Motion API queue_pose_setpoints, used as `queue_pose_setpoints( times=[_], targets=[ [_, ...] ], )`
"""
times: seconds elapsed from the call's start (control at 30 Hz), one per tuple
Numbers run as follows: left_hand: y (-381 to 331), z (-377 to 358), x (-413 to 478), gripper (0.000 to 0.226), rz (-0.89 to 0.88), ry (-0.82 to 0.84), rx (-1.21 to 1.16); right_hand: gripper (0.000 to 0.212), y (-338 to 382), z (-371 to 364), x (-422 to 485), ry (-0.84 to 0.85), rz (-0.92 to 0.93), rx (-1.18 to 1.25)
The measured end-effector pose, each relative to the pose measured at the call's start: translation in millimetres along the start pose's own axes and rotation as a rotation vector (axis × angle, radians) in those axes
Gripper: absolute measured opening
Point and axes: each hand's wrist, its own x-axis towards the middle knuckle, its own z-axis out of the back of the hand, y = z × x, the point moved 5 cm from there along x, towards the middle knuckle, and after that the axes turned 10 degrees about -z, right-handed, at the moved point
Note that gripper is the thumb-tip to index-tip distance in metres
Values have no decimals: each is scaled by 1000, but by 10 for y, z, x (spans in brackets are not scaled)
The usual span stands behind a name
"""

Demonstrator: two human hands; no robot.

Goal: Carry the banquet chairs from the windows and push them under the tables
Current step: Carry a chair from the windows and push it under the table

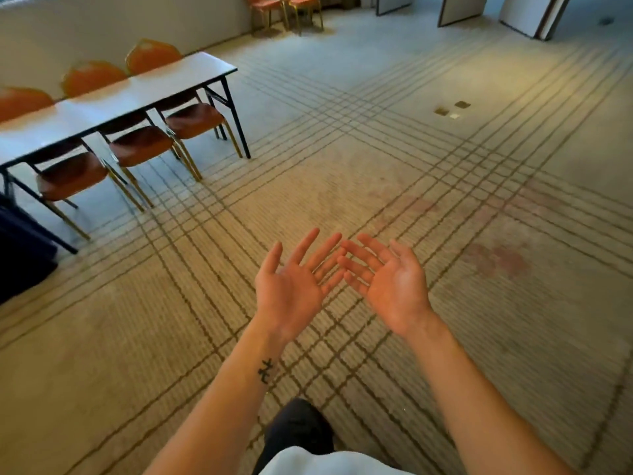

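Observation:
My left hand [294, 286] and my right hand [387, 282] are held out in front of me over the carpet, palms up, fingers spread and holding nothing; their fingertips nearly meet. A long white folding table [113, 101] stands at the left. Three orange banquet chairs are tucked under it, their seats showing: the nearest chair [72, 178], the middle chair [140, 144] and the far chair [193, 120]. Their orange backs rise behind the tabletop. Two more orange chairs [284, 8] stand at the far wall.
Patterned carpet [376, 159] spreads wide between me and the far wall. Small floor plates [452, 109] sit in it at the right. Folding partition panels [527, 12] stand at the back right. A dark cloth [20, 248] lies at the left edge.

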Motion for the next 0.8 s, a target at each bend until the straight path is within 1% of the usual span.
queue_pose_setpoints(
  times=[0.07,0.17,0.23,0.27,0.3,0.4,0.47,0.63,0.8],
  targets=[
    [-67,-77,402,64,1,13,-12,54,234,-28,336,6,-4,-13],
    [-149,-80,1172,64,-6,0,-5,54,590,-42,1033,-43,7,-54],
    [-243,-80,1641,64,2,3,-9,53,779,-91,1447,-46,-7,-57],
    [-322,-79,1994,65,-1,2,-14,53,924,-137,1755,-47,-10,-57],
    [-349,-89,2185,65,17,26,-44,53,995,-148,1912,-50,-7,-60],
    [-595,-168,3000,66,44,39,-67,54,1377,-366,2599,-73,-9,-41],
    [-769,-257,3536,66,41,22,-52,54,1666,-490,3033,-97,10,-31],
    [-1163,-605,4573,64,34,61,-46,55,2332,-777,3875,-92,35,17],
    [-1260,-791,5659,64,44,51,-58,54,2936,-807,4816,-87,22,14]
  ],
)
